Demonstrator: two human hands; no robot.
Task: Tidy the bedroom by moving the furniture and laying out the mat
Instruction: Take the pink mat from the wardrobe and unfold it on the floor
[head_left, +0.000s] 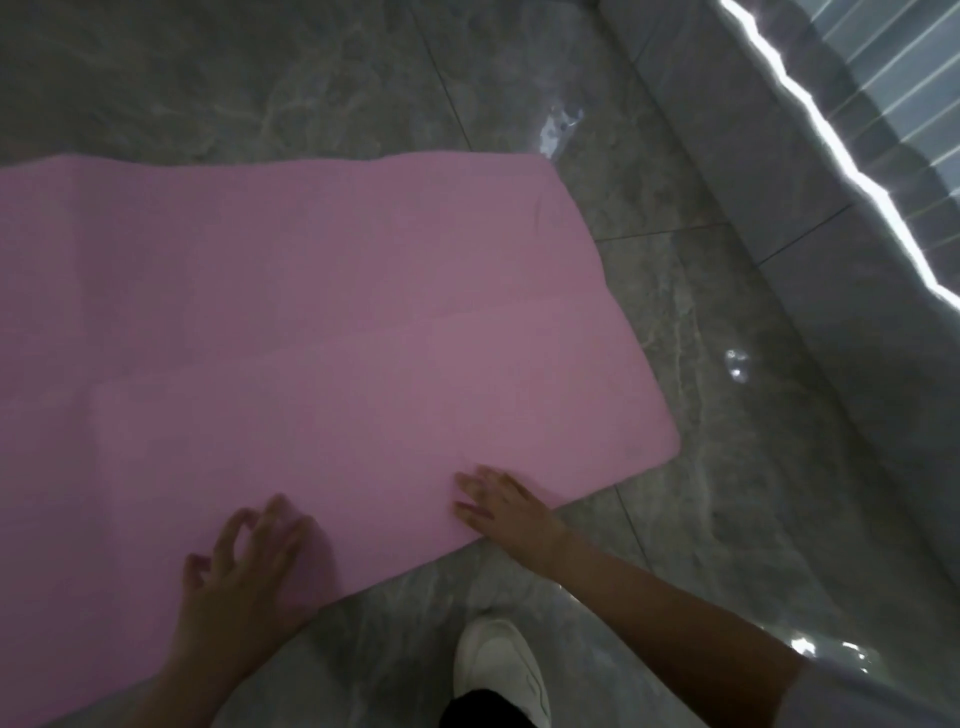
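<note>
Mat, pink and unrolled, is spread flat on the grey marbled floor, filling the left and centre of the frame, with faint creases seen across it. Its near edge runs diagonally from lower left up to a rounded corner at centre right. At lower centre-left, the left hand is laid over that near edge, fingers loosely spread and bent on the mat surface, nothing being gripped. To its right, the right hand is pressed flat on the edge near the corner, fingers extended. A white shoe is seen on the floor at bottom centre.
</note>
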